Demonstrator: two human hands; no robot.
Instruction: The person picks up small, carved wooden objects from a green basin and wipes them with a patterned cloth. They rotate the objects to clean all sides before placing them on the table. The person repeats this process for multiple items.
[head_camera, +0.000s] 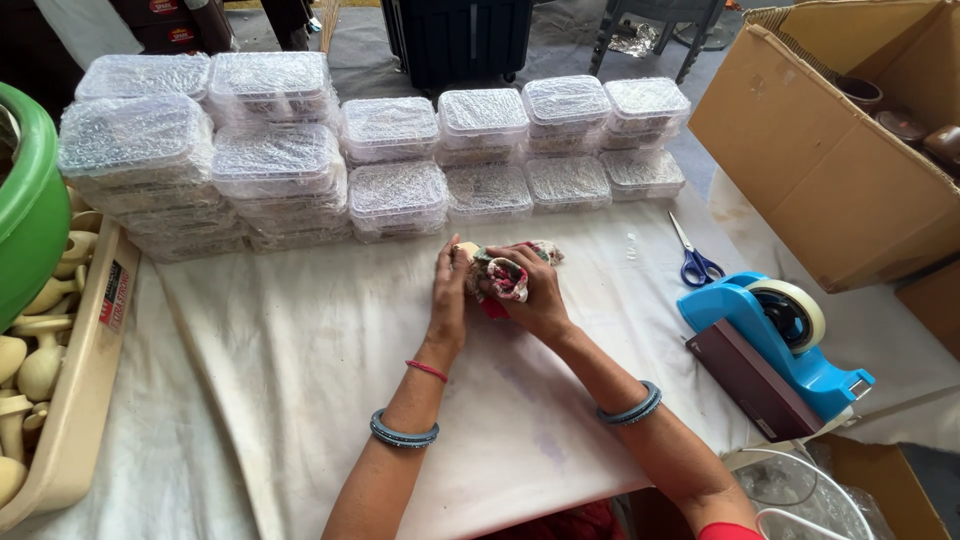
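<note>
Head view: small cloth-wrapped piece (500, 275) on white cloth btwn hands. Right hand (535, 295) curled round it, left hand (448, 290) flat vs its side. Looks light, soft wrap, prob. fragile core; cup whole bundle.

left hand (447, 300) flat on pale piece | right hand (537, 300) grips patterned cloth (503, 275) | white sheet (320, 350)
</note>
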